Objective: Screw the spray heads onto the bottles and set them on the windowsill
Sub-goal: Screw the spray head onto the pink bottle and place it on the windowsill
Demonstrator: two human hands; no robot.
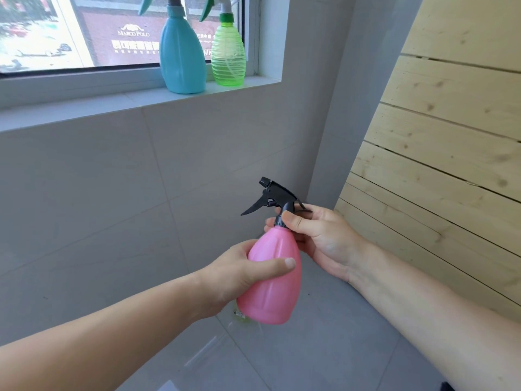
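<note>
"MARCO POLO" on the brown building sign [133, 32] outside the window (lower lines illegible)

Three spray bottles [269, 280] (two on the windowsill [84, 108]), two hands [234, 275].

Pale wooden slats [439, 170] beside tiled wall [118, 193], perhaps leaning

Pink bottle [270, 280] upright in mid-air, black spray head [275, 197] on neck. Blue bottle [181, 56], green ribbed bottle [228, 56] upright on windowsill [84, 105], heads fitted.
</note>
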